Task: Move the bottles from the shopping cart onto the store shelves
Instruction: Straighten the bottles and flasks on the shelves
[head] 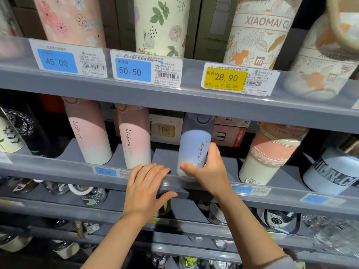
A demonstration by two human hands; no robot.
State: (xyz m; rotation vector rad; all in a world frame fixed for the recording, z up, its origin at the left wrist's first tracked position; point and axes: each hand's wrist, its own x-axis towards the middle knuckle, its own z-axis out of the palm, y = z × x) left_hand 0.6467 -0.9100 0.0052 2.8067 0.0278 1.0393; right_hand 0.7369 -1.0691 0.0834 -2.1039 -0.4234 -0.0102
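At the centre of the frame the right hand [210, 172] grips the lower part of a blue bottle [194, 150] marked "Leisure", its thumb across the front and its fingers [213, 152] curled round the right side. The bottle stands upright on the middle shelf [77, 172], just behind the shelf's front rail. The left hand [144, 188] lies just left of it with straight fingers resting flat on the rail, holding nothing; its thumb hangs below the rail's edge. Two pink bottles [88, 133] with the same lettering stand to the left on that shelf, the nearer one [134, 136] just above the left hand's fingertips. To the right stands a pink and cream cup [270, 154]. On the shelf above, in the upper part of the frame, are floral bottles behind price tags reading 45.00 [57, 62], 50.50 [130, 71] and 28.90 [226, 77].
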